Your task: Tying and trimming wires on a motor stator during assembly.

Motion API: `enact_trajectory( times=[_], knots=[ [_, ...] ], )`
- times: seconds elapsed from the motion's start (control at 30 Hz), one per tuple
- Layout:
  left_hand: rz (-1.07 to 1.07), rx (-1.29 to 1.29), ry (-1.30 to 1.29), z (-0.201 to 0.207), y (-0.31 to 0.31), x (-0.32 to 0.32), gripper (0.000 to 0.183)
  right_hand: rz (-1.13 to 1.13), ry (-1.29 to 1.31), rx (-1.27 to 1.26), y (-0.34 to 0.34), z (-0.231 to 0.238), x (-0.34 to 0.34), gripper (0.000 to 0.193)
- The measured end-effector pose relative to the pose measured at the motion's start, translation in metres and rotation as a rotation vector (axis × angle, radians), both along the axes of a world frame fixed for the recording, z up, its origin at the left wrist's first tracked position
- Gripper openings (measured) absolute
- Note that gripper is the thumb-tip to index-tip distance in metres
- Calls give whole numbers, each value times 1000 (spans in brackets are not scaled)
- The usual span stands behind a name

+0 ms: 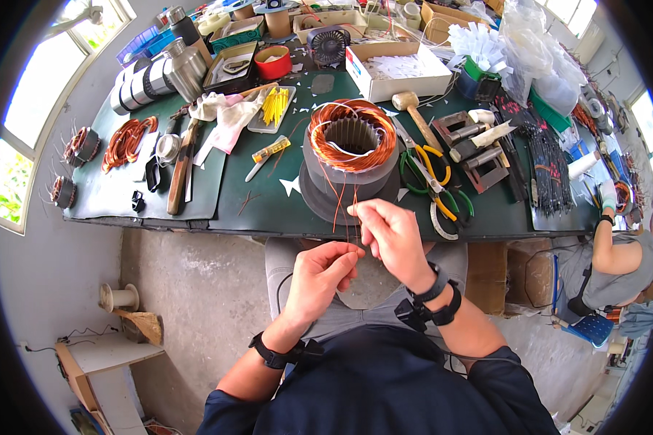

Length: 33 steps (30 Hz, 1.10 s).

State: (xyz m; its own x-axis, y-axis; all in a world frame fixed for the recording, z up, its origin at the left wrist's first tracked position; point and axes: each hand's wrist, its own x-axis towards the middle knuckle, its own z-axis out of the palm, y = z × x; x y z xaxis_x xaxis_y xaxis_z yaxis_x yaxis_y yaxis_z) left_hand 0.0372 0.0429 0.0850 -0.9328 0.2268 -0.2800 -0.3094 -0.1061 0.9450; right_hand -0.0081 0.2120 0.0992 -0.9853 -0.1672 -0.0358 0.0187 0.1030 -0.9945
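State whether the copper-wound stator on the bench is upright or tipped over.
Upright: the stator stands on end, its open centre facing up, ringed by copper windings.

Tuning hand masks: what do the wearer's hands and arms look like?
Left hand and right hand ungloved. On the left, a black strap with a boxy black module. On the right, two black bands, one with a similar box. Short dark navy sleeves.
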Motion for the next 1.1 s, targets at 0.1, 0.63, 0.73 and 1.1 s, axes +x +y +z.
enact_trajectory(
  times=[0.1, 0.63, 0.73, 1.1],
  knots=[
    [12, -113, 47, 9, 3, 1, 23, 81, -35, -5, 0, 4, -19, 30],
    [-57, -580, 580, 10, -15, -6, 19, 47, -285, -569, -21, -10, -19, 23],
    [-69, -382, 201, 17, -19, -2, 20, 41, -275, -586, -20, -17, -16, 22],
    [42, -831, 670, 2, -10, 11, 23, 45, -224, -517, -20, -19, -15, 23]
  ],
)
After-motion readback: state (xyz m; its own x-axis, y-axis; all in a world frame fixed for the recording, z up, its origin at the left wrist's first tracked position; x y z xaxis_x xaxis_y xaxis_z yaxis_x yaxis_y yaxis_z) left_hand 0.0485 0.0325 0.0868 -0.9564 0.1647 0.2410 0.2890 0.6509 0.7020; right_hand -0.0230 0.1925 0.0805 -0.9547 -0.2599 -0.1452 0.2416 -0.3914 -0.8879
